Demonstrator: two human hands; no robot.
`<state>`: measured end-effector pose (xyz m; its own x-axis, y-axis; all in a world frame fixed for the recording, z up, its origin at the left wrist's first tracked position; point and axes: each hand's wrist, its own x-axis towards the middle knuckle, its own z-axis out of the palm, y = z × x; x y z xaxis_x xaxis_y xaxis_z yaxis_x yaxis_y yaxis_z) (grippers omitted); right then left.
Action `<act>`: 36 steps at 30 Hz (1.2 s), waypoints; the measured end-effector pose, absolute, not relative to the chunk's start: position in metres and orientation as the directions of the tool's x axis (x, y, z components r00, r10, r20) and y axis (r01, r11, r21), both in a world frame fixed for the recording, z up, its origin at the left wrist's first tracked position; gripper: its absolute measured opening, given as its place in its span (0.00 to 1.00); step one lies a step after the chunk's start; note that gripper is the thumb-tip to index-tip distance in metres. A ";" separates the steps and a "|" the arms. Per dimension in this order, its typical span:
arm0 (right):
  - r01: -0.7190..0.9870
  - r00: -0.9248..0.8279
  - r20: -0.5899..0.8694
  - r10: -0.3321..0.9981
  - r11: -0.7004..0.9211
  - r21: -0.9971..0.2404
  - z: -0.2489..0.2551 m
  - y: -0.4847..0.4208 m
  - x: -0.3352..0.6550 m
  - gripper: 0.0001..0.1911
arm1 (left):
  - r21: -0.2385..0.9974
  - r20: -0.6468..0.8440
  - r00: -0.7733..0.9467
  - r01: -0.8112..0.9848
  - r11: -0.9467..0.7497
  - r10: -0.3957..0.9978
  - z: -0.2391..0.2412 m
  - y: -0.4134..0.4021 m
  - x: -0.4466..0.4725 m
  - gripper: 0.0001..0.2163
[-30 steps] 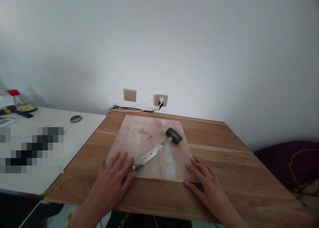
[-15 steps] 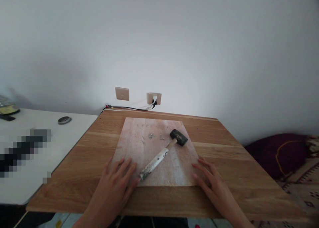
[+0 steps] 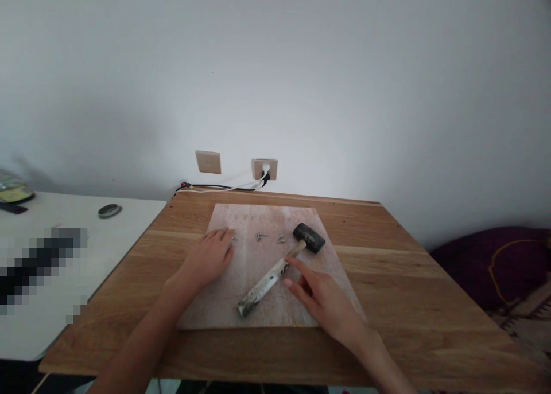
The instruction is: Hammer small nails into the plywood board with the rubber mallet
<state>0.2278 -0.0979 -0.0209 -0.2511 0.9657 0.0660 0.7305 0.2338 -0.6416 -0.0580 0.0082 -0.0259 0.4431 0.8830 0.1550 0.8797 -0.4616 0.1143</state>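
A pale wooden board [image 3: 258, 216] lies on the table. My left hand [image 3: 210, 258] is over its left side, fingers and thumb drawn together. A small silver nail [image 3: 233, 238] shows at those fingertips. My right hand [image 3: 318, 293] reaches over the board's right side with thumb and index finger apart. Its index fingertip is at the handle of a mallet [image 3: 266, 284], and I cannot tell whether it touches. The mallet lies slantwise, its black head [image 3: 309, 237] at the far right. Several loose nails [image 3: 259, 236] lie farther back, with a small group [image 3: 280, 239] nearer the mallet head.
The board rests on a brown wooden table [image 3: 387, 268] against a white wall. Cables [image 3: 219, 187] run along the table's back edge to a wall socket [image 3: 264, 169]. A white table [image 3: 138, 216] adjoins on the left, carrying a round grey ring [image 3: 109, 211]. Dark purple fabric [image 3: 477, 262] lies at right.
My left hand has moved from the board's near left edge up and forward, its fingers drawing together. My right hand has left the right edge and moved inward to the mallet handle.
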 end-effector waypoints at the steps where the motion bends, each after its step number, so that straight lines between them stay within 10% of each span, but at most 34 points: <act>1: 0.732 -0.287 0.041 0.957 0.247 -0.635 -0.020 -0.094 0.225 0.29 | 0.112 0.153 0.453 0.875 -0.471 0.878 -0.027 0.013 -0.057 0.20; 10: 0.573 -0.253 -0.052 0.966 0.106 -0.812 -0.025 -0.074 0.212 0.25 | 0.044 0.093 0.582 0.808 -0.588 0.808 -0.023 0.020 -0.037 0.17; 21: -0.220 0.089 -0.234 0.968 -0.210 -0.953 -0.018 -0.121 0.235 0.27 | 0.093 0.099 0.694 0.707 -0.701 0.713 -0.023 0.027 -0.013 0.16; 36: 0.168 0.102 -0.101 0.990 -0.117 -0.979 -0.029 -0.072 0.284 0.53 | 0.132 0.120 0.791 0.586 -0.800 0.600 -0.021 0.041 -0.016 0.12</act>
<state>0.2836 -0.0718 -0.0293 0.1021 0.9897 -0.1008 0.1679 -0.1170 -0.9788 -0.0156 0.0411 -0.0214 0.7913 0.5995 0.1204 0.5857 -0.7996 0.1322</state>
